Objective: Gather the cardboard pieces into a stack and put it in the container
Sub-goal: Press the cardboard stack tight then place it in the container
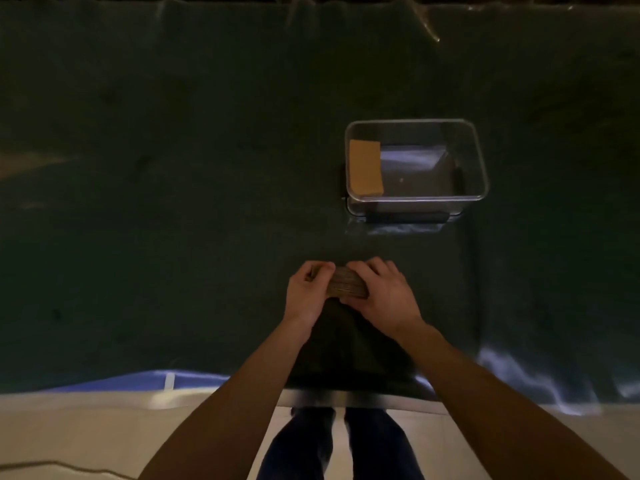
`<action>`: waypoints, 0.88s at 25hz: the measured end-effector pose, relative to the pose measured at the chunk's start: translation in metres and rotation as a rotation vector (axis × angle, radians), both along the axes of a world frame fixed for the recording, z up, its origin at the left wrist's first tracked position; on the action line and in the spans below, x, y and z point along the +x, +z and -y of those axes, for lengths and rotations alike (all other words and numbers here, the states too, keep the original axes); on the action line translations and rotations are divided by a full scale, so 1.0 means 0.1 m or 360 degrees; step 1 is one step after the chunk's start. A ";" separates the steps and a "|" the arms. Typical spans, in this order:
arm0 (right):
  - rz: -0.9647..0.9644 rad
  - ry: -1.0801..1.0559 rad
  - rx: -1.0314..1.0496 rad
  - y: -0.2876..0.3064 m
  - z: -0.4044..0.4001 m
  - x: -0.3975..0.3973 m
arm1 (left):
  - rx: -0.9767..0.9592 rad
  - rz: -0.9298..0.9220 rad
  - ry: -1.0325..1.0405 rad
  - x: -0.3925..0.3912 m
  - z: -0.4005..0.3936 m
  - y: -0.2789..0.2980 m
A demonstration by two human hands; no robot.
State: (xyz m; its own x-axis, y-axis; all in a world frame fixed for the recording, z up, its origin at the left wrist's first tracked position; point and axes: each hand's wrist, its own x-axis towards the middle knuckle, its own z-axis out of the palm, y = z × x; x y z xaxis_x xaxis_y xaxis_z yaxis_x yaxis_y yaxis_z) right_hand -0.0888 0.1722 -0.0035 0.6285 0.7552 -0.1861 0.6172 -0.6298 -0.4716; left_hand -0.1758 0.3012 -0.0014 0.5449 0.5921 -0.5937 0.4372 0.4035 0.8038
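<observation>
A stack of brown cardboard pieces [346, 284] stands on edge on the dark table, squeezed between both hands near the front middle. My left hand [306, 292] grips its left end and my right hand [379, 292] covers its right end and top. Only the ridged edges of the stack show between the fingers. Beyond the hands, to the right, stands a clear plastic container [479, 157]. One tan cardboard piece [365, 168] lies inside it against the left wall.
A dark green cloth [173, 202] under clear plastic covers the table. The table's front edge [346, 398] runs just below my forearms, with my legs and a pale floor beneath. A cord lies on the floor at the lower left.
</observation>
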 end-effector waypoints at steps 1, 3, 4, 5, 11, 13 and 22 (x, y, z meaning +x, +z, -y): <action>0.0017 0.0047 -0.0017 -0.02 -0.01 0.02 | 0.0305 -0.0097 -0.0194 -0.03 -0.01 -0.07; 0.0035 0.0048 -0.0005 -0.09 -0.01 0.01 | 0.0805 -0.0168 -0.0377 -0.09 -0.08 -0.17; 0.0058 0.0036 0.0007 -0.11 -0.01 0.00 | 0.0835 -0.0096 -0.0314 -0.13 -0.16 -0.21; 0.0071 0.0020 0.0004 -0.12 -0.03 -0.01 | 0.0697 0.0060 -0.0145 -0.17 -0.25 -0.21; 0.0123 -0.0020 -0.0082 -0.14 -0.08 -0.02 | 0.0165 0.0462 0.0005 -0.04 -0.03 -0.25; 0.0166 0.0013 -0.0142 -0.12 -0.09 -0.01 | 0.0116 0.0488 -0.0053 -0.01 0.03 -0.28; 0.0146 0.0038 -0.0210 -0.09 -0.08 -0.04 | -0.0120 0.0530 0.0162 0.00 -0.03 -0.24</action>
State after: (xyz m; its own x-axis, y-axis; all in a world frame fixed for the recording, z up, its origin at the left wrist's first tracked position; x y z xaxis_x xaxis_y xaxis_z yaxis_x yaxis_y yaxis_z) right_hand -0.0926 0.1805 -0.0126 0.6298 0.7428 -0.2273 0.6691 -0.6674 -0.3269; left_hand -0.1758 0.3044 -0.0255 0.6564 0.6146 -0.4375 0.1106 0.4952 0.8617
